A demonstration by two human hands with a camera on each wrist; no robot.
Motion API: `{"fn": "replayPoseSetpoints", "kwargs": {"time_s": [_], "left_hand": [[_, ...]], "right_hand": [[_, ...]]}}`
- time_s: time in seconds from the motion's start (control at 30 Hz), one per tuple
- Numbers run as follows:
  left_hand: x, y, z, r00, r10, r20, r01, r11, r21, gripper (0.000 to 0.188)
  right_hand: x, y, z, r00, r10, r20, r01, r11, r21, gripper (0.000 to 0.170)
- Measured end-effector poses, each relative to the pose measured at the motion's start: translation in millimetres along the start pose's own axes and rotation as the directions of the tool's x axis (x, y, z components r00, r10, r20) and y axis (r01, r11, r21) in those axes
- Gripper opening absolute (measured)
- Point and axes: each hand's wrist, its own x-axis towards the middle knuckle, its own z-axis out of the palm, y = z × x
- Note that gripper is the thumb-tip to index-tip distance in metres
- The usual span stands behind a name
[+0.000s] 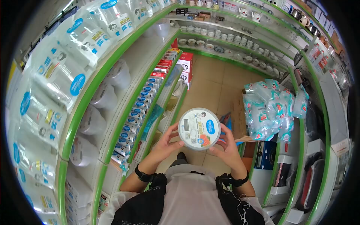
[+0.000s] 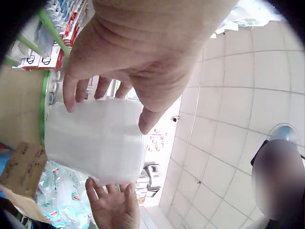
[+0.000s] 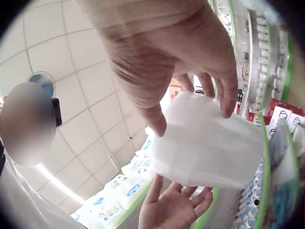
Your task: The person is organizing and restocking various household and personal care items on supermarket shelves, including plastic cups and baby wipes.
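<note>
I hold a stack of round, translucent plastic containers (image 1: 199, 128) in front of my body, between my 2 hands, with the round printed label at its top facing up towards my head. My left hand (image 1: 165, 144) is part open, its fingers spread and bent round 1 side of the stack, the thumb near the labelled end. My right hand (image 1: 228, 148) is part open in the same way and grips the opposite side, fingers apart. The stack is above the tiled floor (image 1: 213, 71), touching no shelf.

To my left are green-edged shelves (image 1: 80, 114) with bagged containers (image 1: 56, 77) on the top level and white tubs (image 1: 103, 95) below. To my right, well apart from the stack, clear plastic packages (image 1: 268, 107) lie heaped on a cardboard box (image 2: 26, 164). Bowls (image 1: 200, 43) line a far shelf.
</note>
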Motion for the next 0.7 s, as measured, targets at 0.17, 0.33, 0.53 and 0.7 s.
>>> {"fn": "replayPoseSetpoints", "kwargs": {"time_s": [0.17, 0.33, 0.53, 0.7], "left_hand": [[63, 13, -40, 0.998, -0.057, -0.007, 0.057, 0.997, -0.052, 0.084], [110, 7, -71, 0.998, -0.018, -0.06, 0.014, 0.998, -0.065, 0.083], [179, -5, -97, 0.988, -0.081, -0.135, 0.074, 0.996, -0.056, 0.083], [263, 8, -105, 0.975, -0.127, -0.18, 0.122, 0.992, -0.042, 0.082]], "right_hand": [[79, 7, 1, 1.0, 0.009, -0.016, -0.009, 1.0, 0.001, 0.095], [149, 23, -2, 0.997, 0.054, 0.051, -0.056, 0.998, 0.038, 0.096], [239, 58, -25, 0.991, 0.065, 0.118, -0.068, 0.997, 0.023, 0.096], [326, 71, -60, 0.988, 0.077, 0.136, -0.084, 0.995, 0.052, 0.095]]}}
